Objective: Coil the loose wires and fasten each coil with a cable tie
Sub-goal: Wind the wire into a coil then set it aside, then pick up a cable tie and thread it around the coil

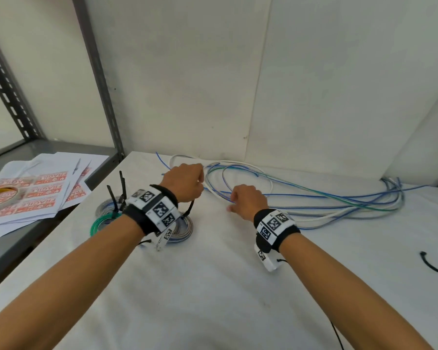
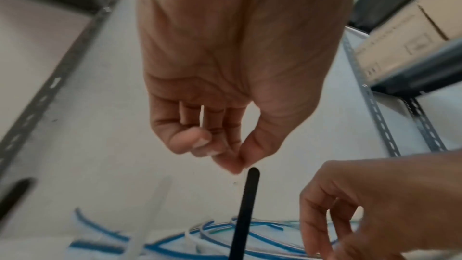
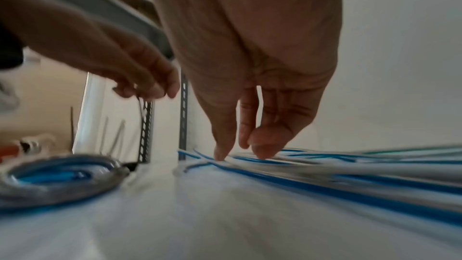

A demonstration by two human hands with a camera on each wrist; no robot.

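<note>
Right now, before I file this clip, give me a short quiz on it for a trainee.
1. True or false: the right hand pinches the black cable tie.
2. What do the right hand's fingers touch? A) a tape roll B) the loose wires C) a green coil
3. Where does the spare cable tie lie?

Key:
1. False. The left hand pinches it.
2. B.
3. At the right side of the table, apart from the wires.
</note>
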